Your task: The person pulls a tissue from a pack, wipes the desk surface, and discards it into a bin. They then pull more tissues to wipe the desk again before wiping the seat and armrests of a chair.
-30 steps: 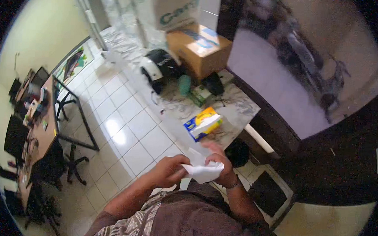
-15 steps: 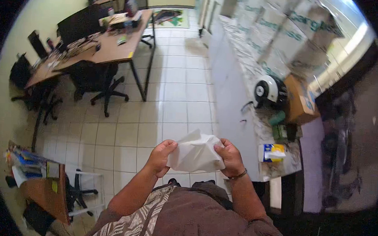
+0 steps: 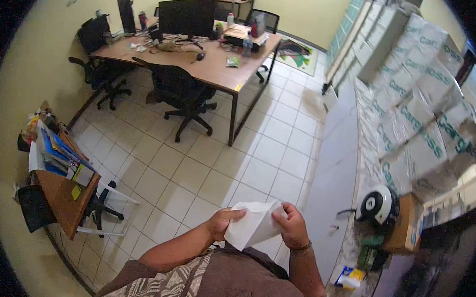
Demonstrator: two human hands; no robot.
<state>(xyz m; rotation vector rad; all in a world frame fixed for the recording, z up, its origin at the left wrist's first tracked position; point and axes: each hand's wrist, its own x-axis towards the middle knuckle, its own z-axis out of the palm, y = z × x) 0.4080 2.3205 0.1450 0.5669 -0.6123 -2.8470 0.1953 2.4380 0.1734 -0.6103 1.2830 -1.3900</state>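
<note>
In front of my torso, a thin white tissue (image 3: 251, 225) is stretched between my two hands, with a crease running down its middle. My left hand (image 3: 223, 223) pinches its left edge, thumb on top. At the right edge, my right hand (image 3: 294, 230) grips it between thumb and fingers; a dark bracelet circles that wrist. Some fingertips are hidden behind the sheet. On the counter to my right lies a yellow and blue tissue pack (image 3: 357, 274) with a white sheet showing at its opening.
Along the right runs a counter (image 3: 353, 251) bearing a black and white round appliance (image 3: 377, 205), a cardboard box (image 3: 404, 224) and wrapped cartons (image 3: 419, 131). Ahead stands a desk (image 3: 209, 72) with monitors and an office chair (image 3: 181, 94). A small wooden desk (image 3: 66, 198) holds folders at left.
My view has turned to the left and tilted up, bringing more of the desk into sight. The tissue now shows a fold down its middle, and both hands still hold it.
</note>
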